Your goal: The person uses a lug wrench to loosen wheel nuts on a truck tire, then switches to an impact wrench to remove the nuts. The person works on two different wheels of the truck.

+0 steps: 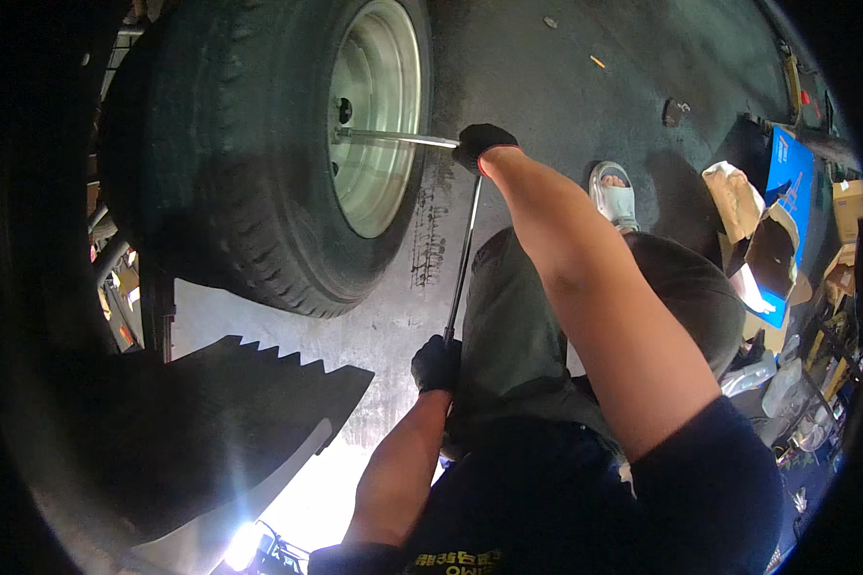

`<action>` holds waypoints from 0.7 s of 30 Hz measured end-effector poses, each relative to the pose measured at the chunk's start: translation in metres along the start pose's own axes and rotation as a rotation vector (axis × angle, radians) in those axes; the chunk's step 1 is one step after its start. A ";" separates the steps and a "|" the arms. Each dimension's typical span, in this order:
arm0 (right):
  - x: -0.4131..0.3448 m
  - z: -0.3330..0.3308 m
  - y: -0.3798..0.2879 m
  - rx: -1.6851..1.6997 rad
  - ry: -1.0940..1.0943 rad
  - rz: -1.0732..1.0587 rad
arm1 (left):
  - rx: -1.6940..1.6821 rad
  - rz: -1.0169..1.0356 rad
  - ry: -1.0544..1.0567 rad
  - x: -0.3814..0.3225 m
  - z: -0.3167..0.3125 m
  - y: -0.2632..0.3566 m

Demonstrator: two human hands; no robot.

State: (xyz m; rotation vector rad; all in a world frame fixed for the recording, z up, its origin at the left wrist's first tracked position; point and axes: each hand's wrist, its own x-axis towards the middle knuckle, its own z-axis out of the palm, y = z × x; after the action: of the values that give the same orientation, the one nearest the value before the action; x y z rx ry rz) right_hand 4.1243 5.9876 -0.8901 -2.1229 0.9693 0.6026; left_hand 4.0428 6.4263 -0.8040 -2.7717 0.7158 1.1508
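Note:
A large tyre (244, 165) stands upright at the upper left, its pale steel wheel rim (382, 194) facing the person. From the wheel's centre area a shiny socket extension bar (403, 137) runs out level to my right hand (483, 147). This hand, in a black glove with a red cuff edge, is closed around the bar's outer end, where a long wrench handle (467, 251) meets it. Lower down, my left hand (435, 363) in a dark glove grips the handle's other end. The socket's seat on the wheel is hard to make out.
A dark sawtooth-edged panel (259, 402) juts in at lower left, near a glaring work lamp (243, 546). Torn cardboard boxes (773, 244), a blue printed sheet (791, 165) and plastic bottles (751, 375) clutter the right. The person's sandalled foot (613, 192) rests on the concrete floor (518, 65).

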 end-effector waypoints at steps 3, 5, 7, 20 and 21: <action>-0.013 -0.001 0.000 -0.011 0.106 -0.055 | 0.072 0.104 -0.008 0.060 0.093 -0.053; -0.022 -0.005 0.000 -0.060 0.139 -0.087 | -0.109 0.103 0.069 0.099 0.160 -0.079; -0.031 -0.008 -0.001 -0.030 0.203 -0.118 | -0.187 0.364 0.261 0.155 0.206 -0.090; -0.032 -0.033 0.003 -0.017 0.175 -0.285 | 0.077 -0.191 0.175 0.209 0.197 -0.002; -0.030 -0.036 0.003 -0.007 0.170 -0.307 | 0.023 -0.122 0.095 0.207 0.193 -0.008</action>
State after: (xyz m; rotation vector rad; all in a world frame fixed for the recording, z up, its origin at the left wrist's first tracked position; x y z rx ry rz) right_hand 4.1075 5.9723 -0.8488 -2.2975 0.7076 0.2777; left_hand 4.0469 6.3950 -1.0852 -2.8219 0.5540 0.9890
